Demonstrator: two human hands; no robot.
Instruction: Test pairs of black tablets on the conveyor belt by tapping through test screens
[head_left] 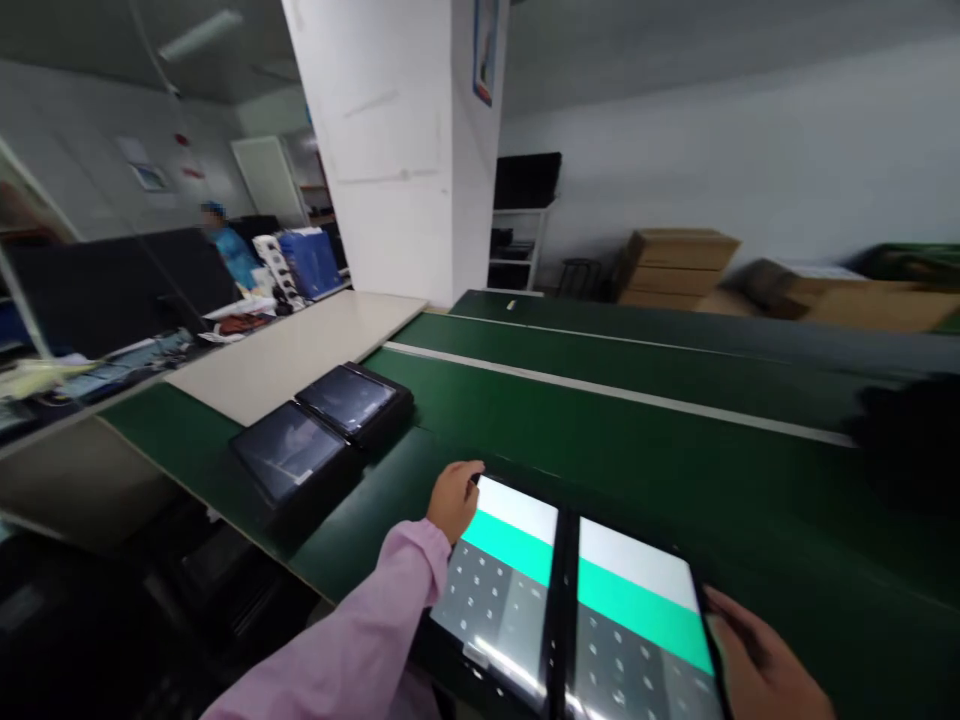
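Two tablets lie side by side at the front of the green table, their screens lit with a calculator keypad under a green band and a white area. My left hand (452,502), in a pink sleeve, grips the far left corner of the left tablet (504,585). Around the outer right edge of the right tablet (637,625) my right hand (769,660) is closed, its fingertips partly hidden. Lower parts of both tablets run out of view or near the bottom edge.
Two stacks of dark tablets, a nearer stack (289,452) and a farther stack (349,398), stand on the green table (480,405) to the left. Behind are a white pillar (390,150) and cardboard boxes (675,265). A person in blue (232,250) is at the far left.
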